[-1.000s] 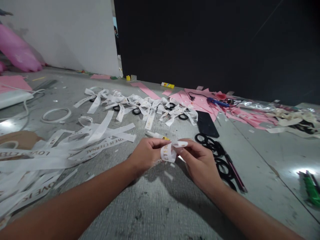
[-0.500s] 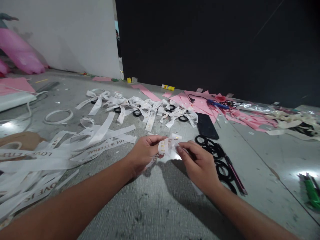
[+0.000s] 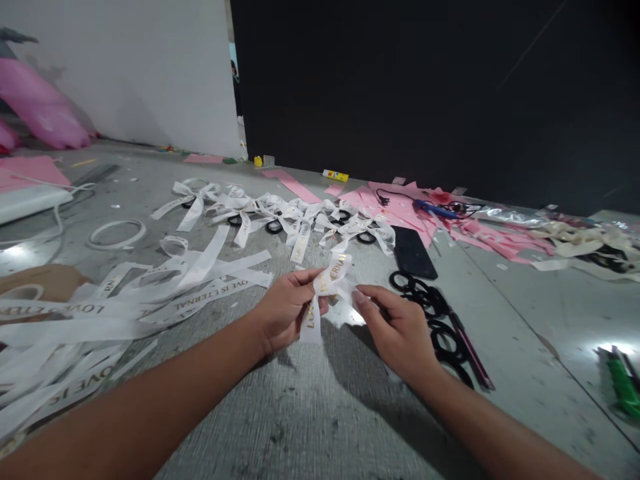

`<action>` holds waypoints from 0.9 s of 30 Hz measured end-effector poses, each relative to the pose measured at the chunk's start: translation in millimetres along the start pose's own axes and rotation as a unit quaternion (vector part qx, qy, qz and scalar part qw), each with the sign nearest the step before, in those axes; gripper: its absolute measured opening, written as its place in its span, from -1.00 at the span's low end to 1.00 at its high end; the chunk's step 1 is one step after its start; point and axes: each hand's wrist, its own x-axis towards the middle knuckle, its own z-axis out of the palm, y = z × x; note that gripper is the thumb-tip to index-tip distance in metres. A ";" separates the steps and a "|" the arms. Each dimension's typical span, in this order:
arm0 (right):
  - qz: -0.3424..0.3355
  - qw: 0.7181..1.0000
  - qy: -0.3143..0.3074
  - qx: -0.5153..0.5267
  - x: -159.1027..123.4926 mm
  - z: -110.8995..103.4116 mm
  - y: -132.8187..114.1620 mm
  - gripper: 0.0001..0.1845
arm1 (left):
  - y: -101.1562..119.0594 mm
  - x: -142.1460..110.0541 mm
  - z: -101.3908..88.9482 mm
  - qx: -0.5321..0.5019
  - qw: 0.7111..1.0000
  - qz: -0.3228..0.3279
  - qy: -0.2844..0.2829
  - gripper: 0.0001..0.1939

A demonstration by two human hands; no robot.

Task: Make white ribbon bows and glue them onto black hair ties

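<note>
Above the grey floor, my left hand (image 3: 289, 308) pinches a white ribbon (image 3: 331, 275) with gold lettering. The ribbon loops over itself; one tail points up and away, another hangs below the left fingers. My right hand (image 3: 400, 330) is closed on another part of the same ribbon, its thumb and forefinger pressed together. Beyond the hands lies a row of tied white ribbon bows (image 3: 300, 223), several with black rings. Loose printed ribbon strips (image 3: 190, 303) are heaped to the left. Beside my right hand are black rings (image 3: 447, 339).
A black phone (image 3: 414, 252) lies behind the rings, with a dark pen-like stick (image 3: 470, 350) alongside. Pink paper scraps (image 3: 395, 207), a blue corded tool (image 3: 435, 209) and a yellow tube (image 3: 335, 175) sit near the dark wall. A white ring (image 3: 117, 233) is at left, a green object (image 3: 621, 383) far right.
The ribbon has opened out between my hands: one end now stands upward and a lettered tail hangs down below my left fingers. Both hands stay nearly in place.
</note>
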 end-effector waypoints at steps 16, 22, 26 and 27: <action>0.056 0.994 -0.014 0.091 -0.1 -1.3 -2.5 -0.79 | -0.5 -11.8 1.2 0.385 0.904 0.183 0.043 -0.79; -0.076 0.996 0.039 -0.003 -0.3 -0.8 -4.4 -0.94 | -4.1 -13.2 3.9 0.408 0.895 0.178 0.022 -0.78; -0.076 0.997 0.013 0.016 -3.6 0.3 -6.4 -0.93 | -4.1 -15.9 4.7 0.455 0.867 0.203 0.007 -0.78; -0.055 0.998 0.003 0.026 -4.0 0.4 -6.7 -0.93 | -4.1 -16.8 5.0 0.472 0.855 0.216 0.008 -0.77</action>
